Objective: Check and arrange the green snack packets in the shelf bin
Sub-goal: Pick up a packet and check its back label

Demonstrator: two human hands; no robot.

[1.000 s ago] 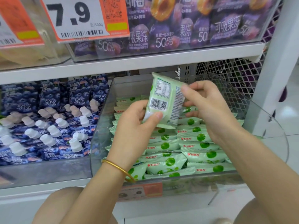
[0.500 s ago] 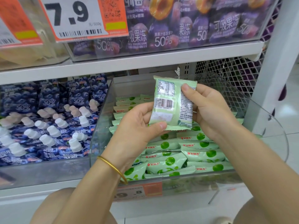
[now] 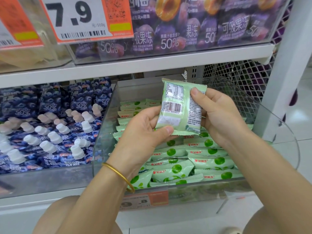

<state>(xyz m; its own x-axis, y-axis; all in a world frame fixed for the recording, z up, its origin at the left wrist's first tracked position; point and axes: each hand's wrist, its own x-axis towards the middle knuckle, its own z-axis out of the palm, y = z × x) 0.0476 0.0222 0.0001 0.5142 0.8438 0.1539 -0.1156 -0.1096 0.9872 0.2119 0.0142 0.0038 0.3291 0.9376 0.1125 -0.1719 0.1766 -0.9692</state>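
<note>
Barcode (image 3: 170, 106) 920907 835021 on green packet (image 3: 185, 120)

One packet (image 3: 180, 107) above packets (image 3: 190, 164) in shelf bin (image 3: 104, 132), pouches (image 3: 50, 132) left

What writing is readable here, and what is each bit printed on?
"7.9", "元/500g": upper price tag.
"可吸果冻", "50%": purple pouches.
"50%": blue pouches.
"920907 835021": held packet, under its barcode.
"好丽友": green packets in the bin.
".8": lower price tag.
Held packet's small print and date stamp: too small to read.
</note>
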